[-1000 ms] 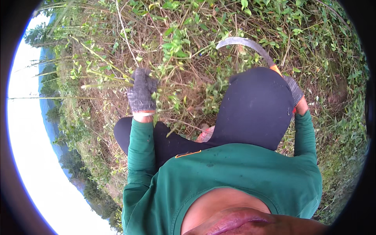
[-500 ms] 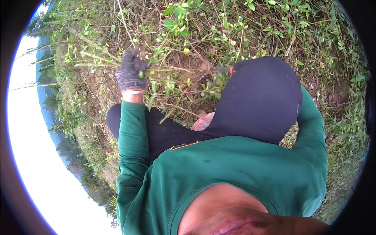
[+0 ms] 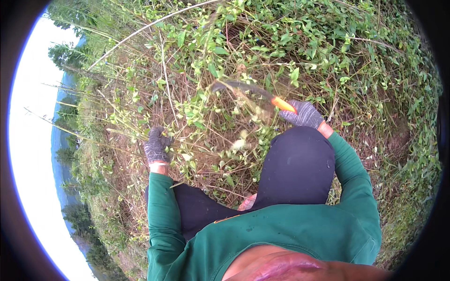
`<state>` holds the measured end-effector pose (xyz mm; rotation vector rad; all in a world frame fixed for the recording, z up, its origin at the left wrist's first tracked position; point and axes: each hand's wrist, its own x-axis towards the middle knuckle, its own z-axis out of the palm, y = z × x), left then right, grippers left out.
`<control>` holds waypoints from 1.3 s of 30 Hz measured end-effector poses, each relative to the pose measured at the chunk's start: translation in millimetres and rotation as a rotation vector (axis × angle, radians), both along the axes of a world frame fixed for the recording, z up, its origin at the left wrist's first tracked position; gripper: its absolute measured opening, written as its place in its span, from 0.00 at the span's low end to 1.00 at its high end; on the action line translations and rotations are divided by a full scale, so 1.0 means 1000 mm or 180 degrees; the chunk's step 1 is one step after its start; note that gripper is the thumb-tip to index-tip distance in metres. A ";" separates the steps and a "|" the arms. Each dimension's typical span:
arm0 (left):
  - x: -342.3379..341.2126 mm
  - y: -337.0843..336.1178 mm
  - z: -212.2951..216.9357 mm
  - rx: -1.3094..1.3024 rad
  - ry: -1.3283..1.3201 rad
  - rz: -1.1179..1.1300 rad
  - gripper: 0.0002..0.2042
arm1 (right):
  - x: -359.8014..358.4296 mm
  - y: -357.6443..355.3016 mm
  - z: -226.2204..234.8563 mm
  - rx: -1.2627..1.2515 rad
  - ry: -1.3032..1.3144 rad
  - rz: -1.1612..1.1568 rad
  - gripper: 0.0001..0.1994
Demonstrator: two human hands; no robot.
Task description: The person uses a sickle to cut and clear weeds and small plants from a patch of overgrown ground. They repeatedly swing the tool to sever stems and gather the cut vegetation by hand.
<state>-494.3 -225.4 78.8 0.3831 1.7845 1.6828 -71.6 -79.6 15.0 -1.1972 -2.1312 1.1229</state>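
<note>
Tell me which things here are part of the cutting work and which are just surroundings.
In use:
- sickle, orange handle gripped in the gloved right hand, blade blurred
- clump of weed stems held by the gloved left hand
- loose bits in the air in front of the knee

Just around:
- leafy creepers on the bank
- long bare stalk
- distant trees

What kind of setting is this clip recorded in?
Outdoors, likely an overgrown hillside: tangled green weeds and dry stems cover the ground, trees stand under open sky, and the gloved right hand holds a sickle.
</note>
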 end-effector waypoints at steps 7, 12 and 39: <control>0.013 -0.019 -0.095 -0.1264 0.1272 -0.1788 0.11 | -0.042 0.076 0.045 0.0710 0.1239 -0.1513 0.15; -0.001 -0.012 -0.100 -0.1139 0.3519 -0.2563 0.12 | -0.032 0.107 -0.047 -0.1419 0.0482 -0.1705 0.23; 0.056 -0.024 -0.055 -0.1384 0.0751 -0.1251 0.15 | 0.009 0.008 -0.094 -0.1502 0.0175 0.0380 0.25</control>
